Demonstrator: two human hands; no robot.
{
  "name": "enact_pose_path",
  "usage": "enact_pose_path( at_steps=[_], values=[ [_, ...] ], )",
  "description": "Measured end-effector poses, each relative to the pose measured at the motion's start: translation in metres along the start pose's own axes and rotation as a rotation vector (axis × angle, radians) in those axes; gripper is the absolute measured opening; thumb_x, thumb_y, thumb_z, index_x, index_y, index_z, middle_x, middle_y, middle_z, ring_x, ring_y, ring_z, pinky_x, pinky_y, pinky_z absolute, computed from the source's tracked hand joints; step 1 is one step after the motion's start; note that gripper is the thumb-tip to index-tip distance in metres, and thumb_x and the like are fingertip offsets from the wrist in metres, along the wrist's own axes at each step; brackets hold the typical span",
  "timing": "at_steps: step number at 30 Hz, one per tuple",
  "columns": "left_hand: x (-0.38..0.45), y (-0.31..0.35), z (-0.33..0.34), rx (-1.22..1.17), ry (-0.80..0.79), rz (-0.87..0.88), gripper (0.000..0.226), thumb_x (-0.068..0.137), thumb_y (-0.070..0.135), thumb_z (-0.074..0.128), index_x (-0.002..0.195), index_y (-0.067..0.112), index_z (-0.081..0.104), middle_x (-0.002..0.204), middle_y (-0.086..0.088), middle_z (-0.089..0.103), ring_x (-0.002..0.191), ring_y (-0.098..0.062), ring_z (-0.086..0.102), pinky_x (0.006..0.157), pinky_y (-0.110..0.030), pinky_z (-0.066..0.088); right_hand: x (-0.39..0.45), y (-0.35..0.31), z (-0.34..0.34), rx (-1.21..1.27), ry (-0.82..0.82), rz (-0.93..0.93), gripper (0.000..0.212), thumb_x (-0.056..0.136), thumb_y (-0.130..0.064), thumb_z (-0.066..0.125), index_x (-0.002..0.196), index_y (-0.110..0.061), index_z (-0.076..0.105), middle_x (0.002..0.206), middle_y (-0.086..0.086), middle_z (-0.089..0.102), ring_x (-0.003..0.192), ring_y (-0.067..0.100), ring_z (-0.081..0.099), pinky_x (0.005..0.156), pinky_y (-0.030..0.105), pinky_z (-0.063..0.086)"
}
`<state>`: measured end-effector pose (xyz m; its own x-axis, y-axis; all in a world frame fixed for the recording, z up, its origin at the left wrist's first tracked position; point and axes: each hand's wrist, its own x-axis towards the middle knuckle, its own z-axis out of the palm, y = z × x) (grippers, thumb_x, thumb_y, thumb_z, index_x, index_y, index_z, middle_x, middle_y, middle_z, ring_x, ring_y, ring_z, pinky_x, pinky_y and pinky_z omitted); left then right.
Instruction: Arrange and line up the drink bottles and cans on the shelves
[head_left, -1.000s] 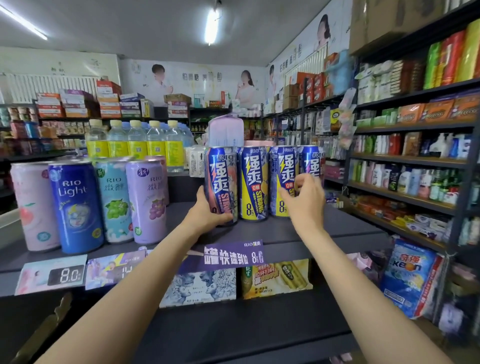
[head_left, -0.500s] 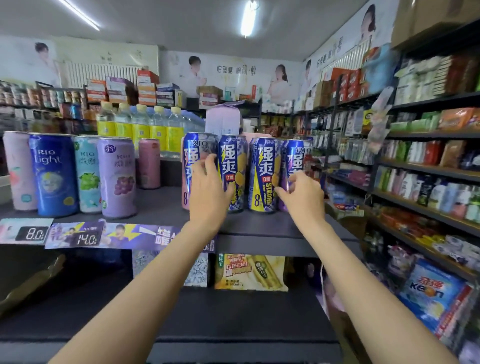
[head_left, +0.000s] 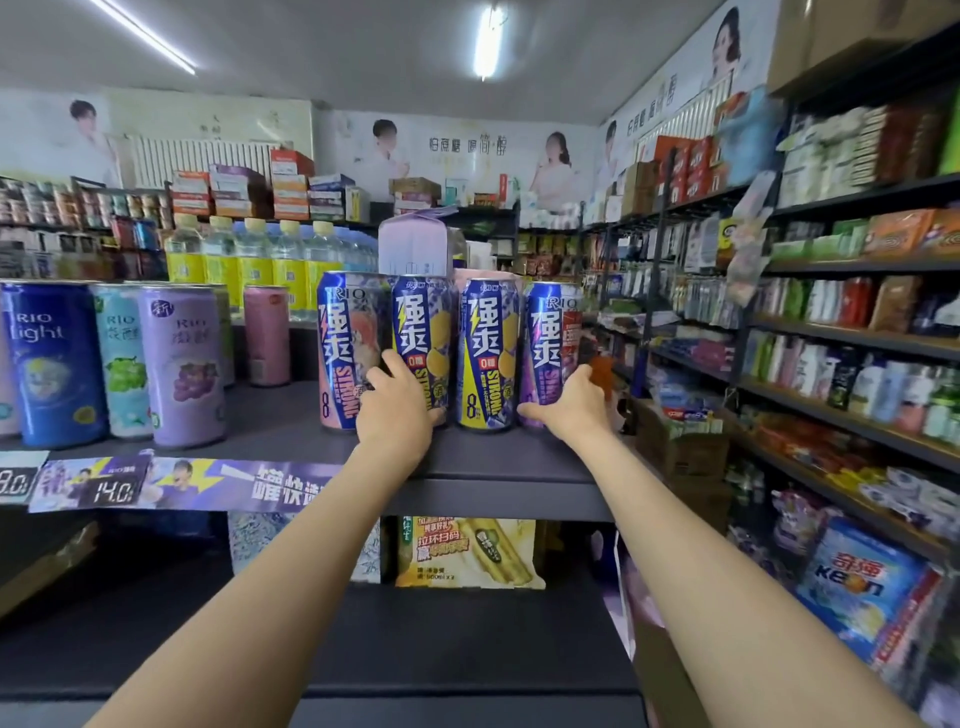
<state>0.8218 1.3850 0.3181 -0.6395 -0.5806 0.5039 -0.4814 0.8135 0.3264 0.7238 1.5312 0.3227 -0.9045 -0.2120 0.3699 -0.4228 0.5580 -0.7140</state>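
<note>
Several tall blue RIO Strong cans stand in a row on the dark top shelf (head_left: 498, 462). My left hand (head_left: 397, 402) grips the lower part of the second can (head_left: 421, 322), beside the pink-tinted first can (head_left: 340, 348). My right hand (head_left: 571, 402) wraps the base of the rightmost can (head_left: 550, 338), thumb stretched toward the third, yellow-labelled can (head_left: 488, 353). Both hands sit low on the cans near the shelf surface.
To the left stand a blue RIO Light can (head_left: 49, 364), a green grape can (head_left: 122, 358), a purple can (head_left: 182, 364) and a pink can (head_left: 266, 335). Yellow-labelled water bottles (head_left: 254, 260) line the back. Stocked shelves (head_left: 857, 343) flank an aisle on the right.
Both hands have slid down from mid-height to the bases of the cans. The left hand went from the first can to the second; the row now sits closer together.
</note>
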Motion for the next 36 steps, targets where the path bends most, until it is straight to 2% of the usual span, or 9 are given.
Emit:
enact_pose_path(
  at_steps=[5, 11, 15, 18, 22, 25, 28, 32, 36],
  values=[
    [0.002, -0.004, 0.006, 0.013, 0.006, 0.041, 0.08, 0.081, 0.039, 0.067, 0.13, -0.004, 0.022, 0.125, -0.021, 0.04, 0.114, -0.035, 0.048, 0.091, -0.037, 0.043, 0.0, 0.002, 0.002, 0.0, 0.002, -0.008, 0.073, 0.071, -0.029, 0.079, 0.121, -0.001, 0.033, 0.13, 0.017, 0.05, 0.118, 0.031, 0.051, 0.09, 0.036, 0.045],
    [0.003, -0.005, 0.008, 0.043, 0.004, 0.051, 0.079, 0.081, 0.041, 0.065, 0.129, -0.005, 0.023, 0.125, -0.021, 0.04, 0.115, -0.035, 0.045, 0.092, -0.037, 0.042, 0.0, 0.002, 0.003, -0.017, -0.005, -0.008, 0.075, 0.072, -0.031, 0.078, 0.122, -0.003, 0.031, 0.131, 0.015, 0.048, 0.119, 0.03, 0.05, 0.09, 0.035, 0.045],
    [0.0, -0.005, -0.006, -0.124, -0.078, 0.02, 0.07, 0.083, 0.034, 0.065, 0.127, -0.004, 0.026, 0.126, -0.023, 0.04, 0.116, -0.04, 0.047, 0.092, -0.042, 0.041, -0.006, -0.001, -0.002, -0.004, -0.014, 0.01, 0.072, 0.075, -0.028, 0.077, 0.124, -0.001, 0.031, 0.133, 0.016, 0.047, 0.121, 0.03, 0.049, 0.091, 0.034, 0.044],
    [-0.006, -0.016, -0.024, -0.242, 0.02, 0.093, 0.044, 0.089, 0.021, 0.056, 0.119, -0.002, 0.034, 0.122, -0.021, 0.045, 0.109, -0.039, 0.05, 0.079, -0.039, 0.039, -0.019, -0.007, -0.008, 0.013, 0.176, -0.054, 0.069, 0.078, -0.025, 0.074, 0.128, -0.002, 0.033, 0.132, 0.017, 0.044, 0.121, 0.031, 0.046, 0.093, 0.036, 0.041],
    [-0.014, -0.052, -0.041, -0.244, 0.228, 0.124, 0.03, 0.087, 0.015, 0.05, 0.113, 0.001, 0.041, 0.112, -0.018, 0.05, 0.099, -0.038, 0.052, 0.072, -0.039, 0.036, -0.048, -0.034, 0.002, -0.029, 0.341, -0.364, 0.048, 0.084, -0.016, 0.065, 0.125, -0.005, 0.044, 0.125, 0.011, 0.044, 0.116, 0.025, 0.046, 0.09, 0.027, 0.037],
    [-0.011, -0.089, -0.051, -0.239, 0.293, 0.105, 0.032, 0.085, 0.014, 0.053, 0.114, 0.002, 0.045, 0.109, -0.017, 0.052, 0.098, -0.036, 0.052, 0.075, -0.042, 0.041, -0.06, -0.069, 0.025, -0.086, 0.268, -0.545, 0.038, 0.085, -0.012, 0.062, 0.121, -0.005, 0.049, 0.121, 0.01, 0.045, 0.114, 0.023, 0.046, 0.09, 0.023, 0.032],
    [-0.006, -0.129, -0.065, -0.192, 0.338, 0.063, 0.037, 0.083, 0.012, 0.054, 0.117, 0.002, 0.046, 0.11, -0.018, 0.053, 0.101, -0.036, 0.05, 0.08, -0.043, 0.04, -0.069, -0.107, 0.051, -0.059, 0.147, -0.586, 0.038, 0.087, -0.016, 0.06, 0.121, -0.006, 0.049, 0.122, 0.009, 0.044, 0.115, 0.022, 0.045, 0.087, 0.02, 0.029],
    [-0.006, -0.189, -0.09, -0.17, 0.554, 0.135, 0.027, 0.078, 0.006, 0.052, 0.104, 0.0, 0.053, 0.099, -0.019, 0.055, 0.09, -0.037, 0.051, 0.073, -0.043, 0.037, -0.083, -0.15, 0.099, -0.025, -0.017, -0.653, 0.043, 0.086, -0.022, 0.064, 0.123, -0.007, 0.047, 0.124, 0.008, 0.046, 0.117, 0.021, 0.047, 0.092, 0.022, 0.032],
    [0.005, -0.25, -0.112, -0.192, 0.66, 0.129, 0.042, 0.073, 0.017, 0.054, 0.111, -0.001, 0.051, 0.104, -0.021, 0.053, 0.093, -0.037, 0.047, 0.077, -0.041, 0.034, -0.097, -0.199, 0.149, 0.134, -0.318, -0.438, 0.074, 0.078, -0.038, 0.072, 0.135, -0.009, 0.034, 0.133, 0.005, 0.047, 0.12, 0.021, 0.047, 0.093, 0.029, 0.04]
  ],
)
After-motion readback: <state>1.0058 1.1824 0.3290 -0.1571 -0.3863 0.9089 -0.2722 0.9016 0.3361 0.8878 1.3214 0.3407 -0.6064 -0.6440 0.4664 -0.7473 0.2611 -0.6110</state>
